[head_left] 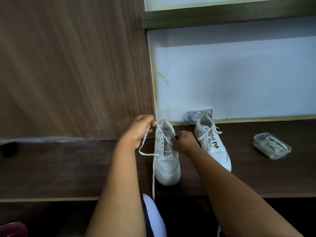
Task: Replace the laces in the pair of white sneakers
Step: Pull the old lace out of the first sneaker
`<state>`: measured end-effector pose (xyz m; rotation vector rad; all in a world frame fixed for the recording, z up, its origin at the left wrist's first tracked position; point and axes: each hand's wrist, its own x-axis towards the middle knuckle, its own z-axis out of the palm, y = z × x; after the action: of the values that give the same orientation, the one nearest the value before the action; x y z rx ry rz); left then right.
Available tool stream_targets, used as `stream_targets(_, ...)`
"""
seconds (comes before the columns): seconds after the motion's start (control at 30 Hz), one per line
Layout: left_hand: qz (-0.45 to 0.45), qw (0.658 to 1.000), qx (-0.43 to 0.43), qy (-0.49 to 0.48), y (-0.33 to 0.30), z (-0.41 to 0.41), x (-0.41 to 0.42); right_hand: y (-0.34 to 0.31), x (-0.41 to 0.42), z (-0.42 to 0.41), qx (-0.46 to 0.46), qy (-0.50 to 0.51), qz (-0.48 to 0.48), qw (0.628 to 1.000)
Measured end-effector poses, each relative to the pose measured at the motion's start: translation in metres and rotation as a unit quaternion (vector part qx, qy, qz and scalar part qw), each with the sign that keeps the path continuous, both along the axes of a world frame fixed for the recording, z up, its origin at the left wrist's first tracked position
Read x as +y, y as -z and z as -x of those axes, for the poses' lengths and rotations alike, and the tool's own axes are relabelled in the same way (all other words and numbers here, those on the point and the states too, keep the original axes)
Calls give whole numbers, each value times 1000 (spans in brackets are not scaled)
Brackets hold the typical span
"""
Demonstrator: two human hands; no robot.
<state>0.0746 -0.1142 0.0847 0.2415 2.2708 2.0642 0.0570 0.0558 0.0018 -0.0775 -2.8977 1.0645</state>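
The counter (pixel 68 168) under my arms is dark wood grain with a dull sheen. The panel (pixel 68 65) filling the upper left of the frame is brown wood-look board, streaky and matt. At right the wall (pixel 239 79) is smooth, pale and painted. The nearer sneaker (pixel 166 161) looks like smooth white leather, faintly glossy at the toe, as does the other sneaker (pixel 213 144). The lace (pixel 148 151) is flat woven cloth. The box (pixel 272 145) at right is clear glossy plastic.

A dark wooden desk (pixel 68 168) backs onto a wood-panelled wall (pixel 68 65).
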Motion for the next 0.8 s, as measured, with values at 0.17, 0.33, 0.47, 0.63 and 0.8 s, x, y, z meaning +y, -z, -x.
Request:
stream_targets(0.17,-274,916,38,291,-13,-17,-35,5,4,8,0,18,-3,1000)
stream_targets(0.33,-10,915,3,404,-22,-24,-45,1,7,9,13,0,4,1000)
stream_targets(0.47,333,916,-126,186,12,-1,4,-8,3,4,23,-109,-126,986)
stream_targets(0.63,405,906,-100,-77,70,30,35,-13,-8,-12,-67,-105,-257,958)
stream_targets(0.8,365,922,-106,-74,85,37,40,-4,3,-3,-61,-108,-157,980)
